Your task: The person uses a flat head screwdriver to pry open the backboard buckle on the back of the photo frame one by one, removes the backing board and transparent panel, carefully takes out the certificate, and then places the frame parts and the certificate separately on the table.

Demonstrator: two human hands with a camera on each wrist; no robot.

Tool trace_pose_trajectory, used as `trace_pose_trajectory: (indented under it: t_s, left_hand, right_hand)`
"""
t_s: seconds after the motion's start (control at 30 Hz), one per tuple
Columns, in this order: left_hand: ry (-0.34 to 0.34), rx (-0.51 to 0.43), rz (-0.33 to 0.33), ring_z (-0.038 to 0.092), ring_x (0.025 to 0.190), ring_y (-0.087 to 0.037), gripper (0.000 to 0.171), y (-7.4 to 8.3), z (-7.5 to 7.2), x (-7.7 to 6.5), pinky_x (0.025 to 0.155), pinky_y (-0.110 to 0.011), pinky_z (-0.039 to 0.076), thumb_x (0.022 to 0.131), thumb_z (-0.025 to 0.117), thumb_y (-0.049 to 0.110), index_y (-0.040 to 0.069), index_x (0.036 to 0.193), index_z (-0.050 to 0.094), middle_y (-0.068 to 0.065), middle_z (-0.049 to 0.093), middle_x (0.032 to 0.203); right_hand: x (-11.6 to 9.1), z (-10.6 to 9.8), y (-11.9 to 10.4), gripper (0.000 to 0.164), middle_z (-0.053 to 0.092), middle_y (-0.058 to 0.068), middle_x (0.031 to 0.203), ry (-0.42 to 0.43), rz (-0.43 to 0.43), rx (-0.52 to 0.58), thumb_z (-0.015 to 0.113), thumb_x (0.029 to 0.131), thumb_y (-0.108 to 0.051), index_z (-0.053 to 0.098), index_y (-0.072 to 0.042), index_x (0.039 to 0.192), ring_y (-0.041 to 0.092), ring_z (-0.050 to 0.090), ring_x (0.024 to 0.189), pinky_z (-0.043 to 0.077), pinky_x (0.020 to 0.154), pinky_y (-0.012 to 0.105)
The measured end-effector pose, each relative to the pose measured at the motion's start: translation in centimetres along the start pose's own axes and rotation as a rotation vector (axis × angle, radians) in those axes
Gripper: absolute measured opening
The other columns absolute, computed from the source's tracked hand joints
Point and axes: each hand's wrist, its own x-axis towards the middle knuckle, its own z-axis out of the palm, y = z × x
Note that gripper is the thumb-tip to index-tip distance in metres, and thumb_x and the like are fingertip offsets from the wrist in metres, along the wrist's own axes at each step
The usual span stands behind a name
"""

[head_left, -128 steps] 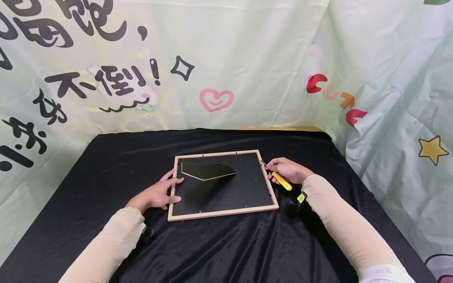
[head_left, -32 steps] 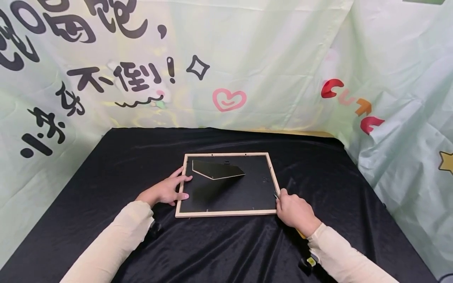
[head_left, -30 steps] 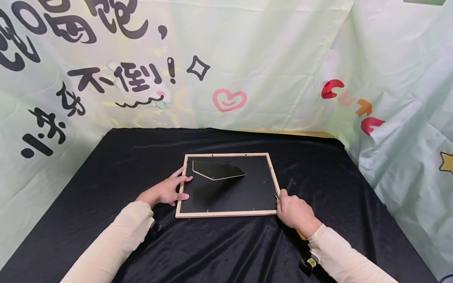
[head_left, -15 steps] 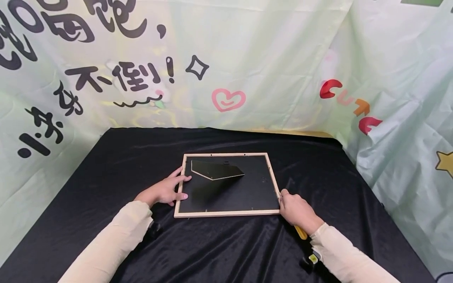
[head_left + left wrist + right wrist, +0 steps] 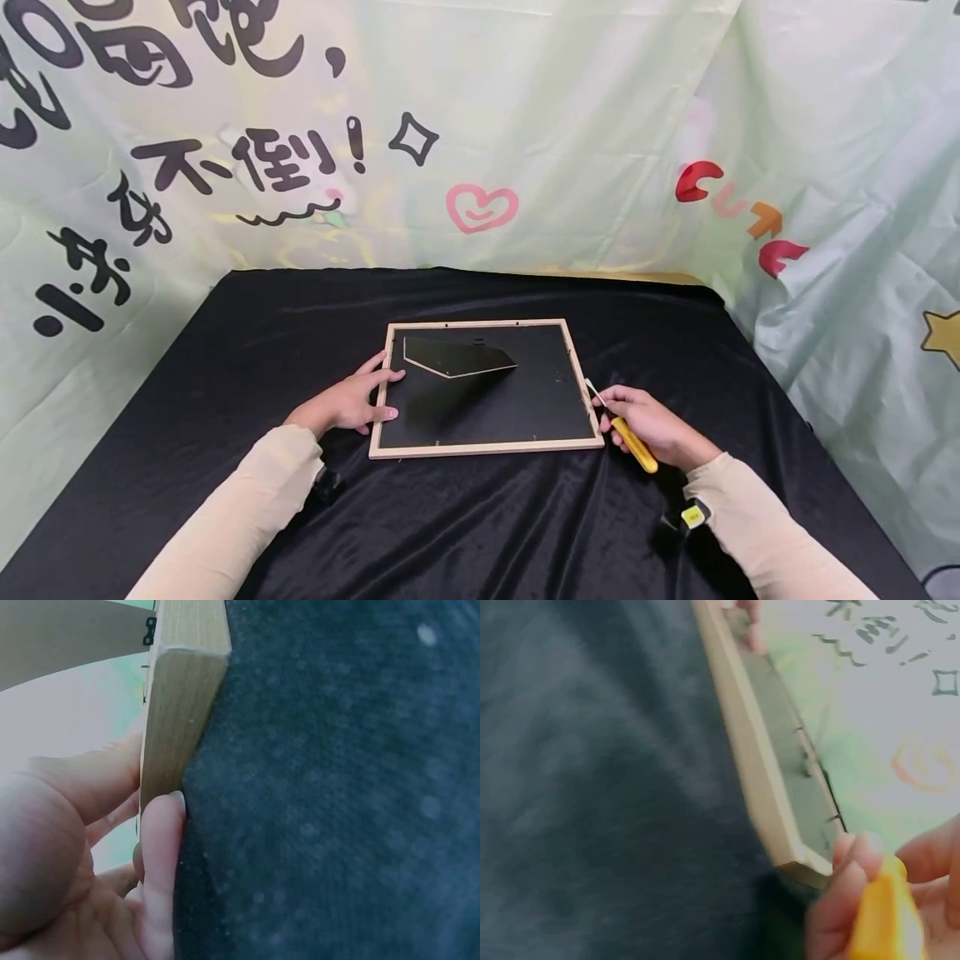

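A picture frame [image 5: 487, 449] of pale wood lies face down, its black backing board [image 5: 517, 408] showing. The stand flap [image 5: 457, 358] on the back is raised at an angle. My left hand [image 5: 347, 404] grips the frame's left side, with thumb and a finger over the wood; the left wrist view shows another finger low against the outer edge. At the right side, my right hand [image 5: 651, 423] holds a screwdriver [image 5: 634, 446] with a yellow handle. Its thin metal shaft points at the right rail, the tip overlapping the wood in the head view. Small metal tabs line the inner edge.
Black cloth [image 5: 480, 525] covers the table and falls in folds at the front. Behind and at both sides hangs a pale printed curtain [image 5: 585, 150]. Each wrist carries a small dark camera, the right one [image 5: 675, 523] bearing a yellow label.
The right hand went from the upper right rail down to near the lower corner. Within the last half second it turned over and rose slightly, baring the screwdriver. The left hand keeps its grip.
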Motion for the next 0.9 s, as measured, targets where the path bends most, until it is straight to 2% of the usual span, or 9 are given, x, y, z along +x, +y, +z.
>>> trace_pose_trajectory:
  t_s: [0.1, 0.2, 0.3, 0.4, 0.47, 0.53, 0.6, 0.77, 0.9]
  left_hand:
    - [-0.001, 0.003, 0.005, 0.023, 0.136, -0.041, 0.069, 0.0, 0.0, 0.0, 0.058, -0.034, 0.056, 0.087, 0.074, 0.016, 0.009, 0.148, 0.041, -0.011, -0.007, 0.161]
    - [0.002, 0.001, 0.009, 0.024, 0.136, -0.041, 0.069, 0.0, 0.0, 0.0, 0.058, -0.034, 0.056, 0.087, 0.074, 0.016, 0.009, 0.147, 0.042, -0.011, -0.007, 0.161]
    - [0.000, -0.002, 0.011, 0.023, 0.136, -0.042, 0.069, 0.1, -0.1, -0.1, 0.058, -0.034, 0.056, 0.087, 0.074, 0.015, 0.008, 0.147, 0.041, -0.011, -0.007, 0.161]
    - [-0.001, -0.006, 0.013, 0.022, 0.136, -0.042, 0.069, 0.1, -0.1, -0.2, 0.058, -0.034, 0.057, 0.087, 0.074, 0.015, 0.008, 0.147, 0.041, -0.012, -0.007, 0.161]
    - [-0.001, -0.005, 0.015, 0.022, 0.136, -0.042, 0.069, 0.2, -0.2, -0.2, 0.058, -0.034, 0.057, 0.087, 0.074, 0.015, 0.007, 0.147, 0.041, -0.012, -0.007, 0.161]
    - [0.001, -0.006, 0.016, 0.022, 0.136, -0.042, 0.070, 0.2, -0.2, -0.2, 0.058, -0.034, 0.057, 0.087, 0.074, 0.014, 0.007, 0.147, 0.041, -0.012, -0.007, 0.161]
    - [0.001, -0.007, 0.016, 0.022, 0.136, -0.042, 0.070, 0.2, -0.2, -0.3, 0.058, -0.034, 0.057, 0.087, 0.074, 0.014, 0.007, 0.147, 0.041, -0.012, -0.007, 0.161]
    - [-0.004, 0.003, 0.014, 0.023, 0.135, -0.043, 0.070, 0.3, -0.3, -0.3, 0.058, -0.034, 0.056, 0.087, 0.074, 0.015, 0.007, 0.147, 0.040, -0.012, -0.008, 0.161]
    - [-0.004, 0.002, 0.018, 0.024, 0.135, -0.043, 0.069, 0.3, -0.2, -0.3, 0.058, -0.034, 0.056, 0.087, 0.074, 0.014, 0.007, 0.147, 0.040, -0.013, -0.008, 0.161]
  right_hand:
    - [0.1, -0.5, -0.5, 0.029, 0.053, 0.009, 0.082, -0.064, -0.007, 0.050, 0.035, 0.104, -0.008, 0.039, 0.010, 0.126, 0.013, 0.051, 0.059, 0.049, 0.051, 0.024]
    - [0.3, -0.4, -0.8, 0.026, 0.054, 0.012, 0.082, -0.083, -0.084, -0.052, 0.041, 0.103, -0.008, 0.044, 0.010, 0.122, 0.017, 0.052, 0.060, 0.049, 0.052, 0.026]
    - [0.5, 0.4, -1.0, 0.016, 0.057, 0.010, 0.079, -0.064, -0.235, -0.269, 0.050, 0.100, -0.006, 0.056, 0.006, 0.110, 0.018, 0.053, 0.058, 0.047, 0.050, 0.028]
    - [0.6, 1.7, -0.9, 0.005, 0.057, -0.001, 0.071, -0.006, -0.461, -0.553, 0.060, 0.094, -0.005, 0.065, -0.003, 0.095, 0.011, 0.052, 0.056, 0.045, 0.051, 0.026]
    - [0.6, 2.6, -0.8, 0.008, 0.054, -0.010, 0.067, 0.038, -0.604, -0.724, 0.064, 0.091, -0.004, 0.066, -0.009, 0.086, 0.005, 0.050, 0.057, 0.045, 0.053, 0.024]
    - [0.7, 3.4, -0.6, 0.013, 0.050, -0.016, 0.066, 0.079, -0.707, -0.862, 0.065, 0.088, -0.003, 0.066, -0.013, 0.081, 0.002, 0.047, 0.059, 0.044, 0.056, 0.023]
    - [0.8, 4.0, -0.5, 0.014, 0.048, -0.016, 0.067, 0.101, -0.746, -0.951, 0.064, 0.087, -0.003, 0.064, -0.015, 0.080, 0.002, 0.048, 0.061, 0.045, 0.057, 0.024]
    - [1.0, 4.9, -0.3, 0.013, 0.047, -0.012, 0.070, 0.170, -0.741, -1.147, 0.064, 0.085, -0.007, 0.059, -0.018, 0.080, 0.007, 0.048, 0.058, 0.042, 0.049, 0.024]
    - [1.3, 5.1, -0.2, 0.015, 0.045, -0.009, 0.069, 0.169, -0.753, -1.244, 0.065, 0.085, -0.012, 0.055, -0.020, 0.078, 0.009, 0.046, 0.053, 0.037, 0.043, 0.025]
